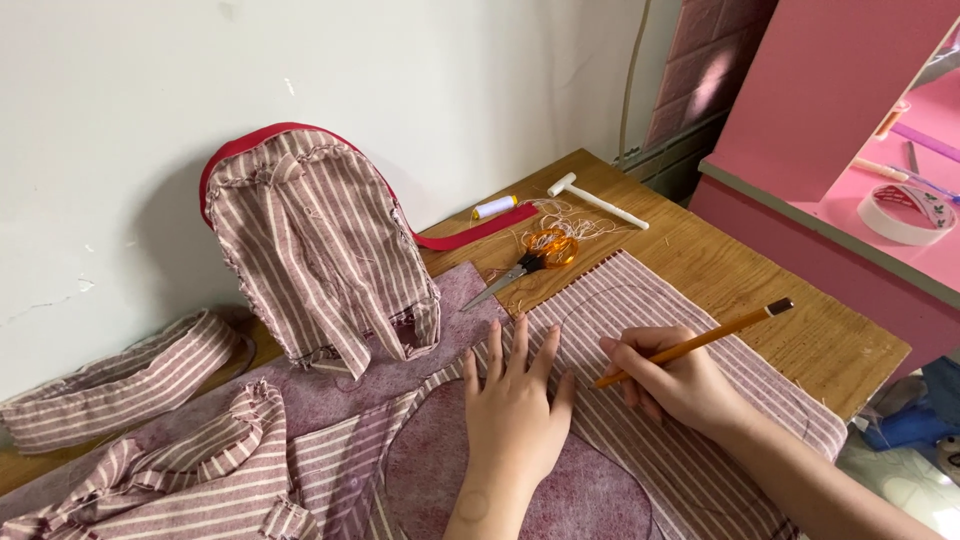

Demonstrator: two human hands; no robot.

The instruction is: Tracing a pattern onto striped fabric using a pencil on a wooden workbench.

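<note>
My left hand [512, 408] lies flat, fingers spread, on a round maroon felt-like piece [590, 495] that rests on a striped maroon-and-white fabric panel [660, 300]. My right hand [672, 380] grips an orange pencil [720, 334], its tip touching the striped fabric just right of my left fingertips. A faint curved line runs across the striped panel above both hands.
A small striped backpack [315, 240] with red trim leans on the wall. Orange-handled scissors [535, 255], a white thread spool [494, 208] and a white T-shaped tool [595, 200] lie on the wooden table [800, 335]. Striped straps [120, 385] lie left. A pink shelf [800, 100] holds a tape roll [908, 214].
</note>
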